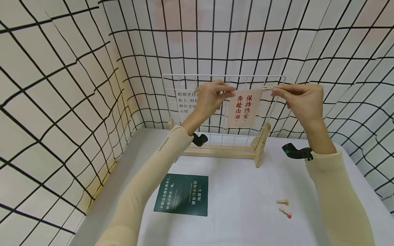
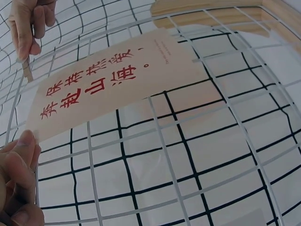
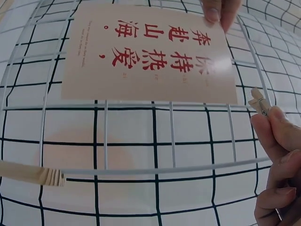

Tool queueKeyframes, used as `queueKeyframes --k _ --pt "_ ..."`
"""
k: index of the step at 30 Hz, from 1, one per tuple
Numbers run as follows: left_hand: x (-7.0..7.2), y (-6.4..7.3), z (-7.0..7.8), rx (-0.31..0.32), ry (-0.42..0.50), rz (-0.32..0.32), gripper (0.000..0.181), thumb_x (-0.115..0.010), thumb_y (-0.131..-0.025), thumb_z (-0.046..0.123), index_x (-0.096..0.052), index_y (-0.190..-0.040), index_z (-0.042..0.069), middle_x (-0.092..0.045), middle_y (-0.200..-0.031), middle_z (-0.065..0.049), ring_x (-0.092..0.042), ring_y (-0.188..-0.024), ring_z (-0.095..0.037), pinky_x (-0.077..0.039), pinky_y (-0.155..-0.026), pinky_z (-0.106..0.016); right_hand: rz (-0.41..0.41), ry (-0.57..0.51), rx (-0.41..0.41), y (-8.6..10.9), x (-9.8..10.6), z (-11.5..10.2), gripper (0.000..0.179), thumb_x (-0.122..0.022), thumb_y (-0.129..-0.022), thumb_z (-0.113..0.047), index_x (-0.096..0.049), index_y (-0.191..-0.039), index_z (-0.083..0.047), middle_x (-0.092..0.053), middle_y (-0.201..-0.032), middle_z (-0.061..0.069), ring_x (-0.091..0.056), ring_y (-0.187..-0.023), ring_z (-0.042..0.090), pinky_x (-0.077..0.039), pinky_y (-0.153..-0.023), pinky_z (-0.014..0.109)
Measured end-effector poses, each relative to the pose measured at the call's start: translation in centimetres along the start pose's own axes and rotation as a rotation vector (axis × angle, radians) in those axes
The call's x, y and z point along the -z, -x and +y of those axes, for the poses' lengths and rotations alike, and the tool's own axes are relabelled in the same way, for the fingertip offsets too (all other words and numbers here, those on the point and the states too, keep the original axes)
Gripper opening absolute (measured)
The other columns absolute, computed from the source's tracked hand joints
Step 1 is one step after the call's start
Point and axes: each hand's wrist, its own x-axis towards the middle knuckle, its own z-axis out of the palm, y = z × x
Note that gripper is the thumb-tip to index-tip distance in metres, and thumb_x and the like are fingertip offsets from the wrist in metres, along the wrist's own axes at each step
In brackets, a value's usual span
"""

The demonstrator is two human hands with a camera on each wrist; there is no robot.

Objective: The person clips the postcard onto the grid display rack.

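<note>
A pale pink card (image 1: 244, 109) with red Chinese characters is up against a white wire grid rack on a wooden stand (image 1: 261, 145). My left hand (image 1: 212, 97) pinches the card's upper left corner between thumb and fingers. Near the upper right corner, my right hand (image 1: 307, 102) pinches a small wooden clothespin (image 3: 261, 104). A narrow gap separates the clothespin's tip from the card in the right wrist view. Behind my left hand, a white card (image 1: 184, 100) with dark characters hangs on the rack, partly hidden by the hand.
A dark green printed card (image 1: 184, 194) lies on the white table, left of centre. Two small clothespins, one orange-ended (image 1: 282, 202) and one pink-ended (image 1: 285, 213), lie at the right. Black netting surrounds the back and sides.
</note>
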Motion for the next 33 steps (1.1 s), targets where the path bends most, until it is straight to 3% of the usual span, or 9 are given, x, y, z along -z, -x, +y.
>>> queueKeyframes --k 2,3,5,7,9,11,21,33 --pt "-0.1 0.0 0.1 -0.006 -0.007 -0.002 0.017 -0.078 -0.090 0.021 -0.083 -0.105 0.014 -0.079 -0.098 0.000 -0.063 -0.052 -0.014 -0.018 -0.109 -0.085 0.009 -0.003 0.000 0.0 0.4 0.2 0.024 -0.082 -0.088 -0.015 -0.081 -0.106 0.000 -0.077 -0.078 -0.021 -0.059 -0.058 0.003 -0.036 -0.049 0.014" --pt "-0.1 -0.1 0.1 -0.013 -0.007 -0.002 0.017 -0.078 -0.090 0.020 -0.082 -0.105 0.013 -0.079 -0.097 -0.001 -0.063 -0.053 -0.014 -0.025 -0.110 -0.080 0.011 -0.001 -0.003 -0.1 0.5 0.3 0.023 -0.082 -0.088 -0.015 -0.081 -0.106 0.000 -0.077 -0.078 -0.021 -0.059 -0.058 0.003 -0.037 -0.049 0.014" --pt "-0.2 -0.1 0.2 -0.026 -0.007 -0.003 0.017 -0.078 -0.090 0.019 -0.082 -0.105 0.011 -0.078 -0.095 -0.003 -0.062 -0.057 -0.015 -0.041 -0.106 -0.063 0.013 0.003 -0.010 -0.2 0.7 0.4 0.023 -0.083 -0.088 -0.015 -0.081 -0.106 -0.001 -0.077 -0.077 -0.021 -0.058 -0.057 0.003 -0.037 -0.049 0.014" --pt "-0.3 -0.2 0.4 -0.038 -0.001 -0.011 0.018 -0.078 -0.091 0.017 -0.082 -0.106 0.009 -0.077 -0.094 -0.005 -0.060 -0.061 -0.015 -0.049 -0.091 -0.040 0.013 0.016 -0.013 -0.2 0.8 0.6 0.023 -0.083 -0.088 -0.016 -0.081 -0.105 -0.001 -0.076 -0.077 -0.022 -0.055 -0.055 0.003 -0.036 -0.048 0.014" --pt "-0.5 -0.3 0.5 -0.044 0.001 -0.019 0.018 -0.077 -0.091 0.016 -0.081 -0.107 0.008 -0.076 -0.093 -0.007 -0.056 -0.063 -0.015 -0.043 -0.068 -0.024 0.009 0.031 -0.018 -0.3 0.9 0.7 0.021 -0.082 -0.088 -0.016 -0.082 -0.104 -0.002 -0.076 -0.077 -0.024 -0.053 -0.053 0.003 -0.036 -0.048 0.014" --pt "-0.7 -0.4 0.7 -0.045 -0.015 -0.027 0.019 -0.077 -0.092 0.017 -0.081 -0.108 0.008 -0.076 -0.093 -0.007 -0.055 -0.065 -0.015 -0.037 -0.062 -0.018 0.005 0.045 -0.023 -0.4 0.9 0.8 0.020 -0.082 -0.088 -0.016 -0.082 -0.104 -0.002 -0.075 -0.077 -0.025 -0.052 -0.052 0.004 -0.035 -0.047 0.014" --pt "-1.4 -0.6 1.1 -0.068 -0.051 -0.021 0.019 -0.076 -0.092 0.016 -0.081 -0.107 0.006 -0.077 -0.099 -0.009 -0.058 -0.069 -0.017 -0.039 -0.062 -0.015 -0.030 0.089 -0.039 -1.0 1.4 1.2 0.024 -0.082 -0.089 -0.020 -0.082 -0.106 -0.004 -0.074 -0.076 -0.027 -0.046 -0.048 0.005 -0.036 -0.047 0.015" --pt "-2.4 -0.4 1.8 -0.055 -0.115 0.065 0.018 -0.076 -0.092 0.017 -0.081 -0.105 0.006 -0.079 -0.096 -0.008 -0.067 -0.072 -0.017 -0.039 -0.060 -0.017 -0.164 0.251 -0.031 -2.4 1.4 0.5 0.029 -0.083 -0.089 -0.029 -0.082 -0.104 -0.004 -0.069 -0.068 -0.031 -0.043 -0.041 0.008 -0.032 -0.040 0.022"
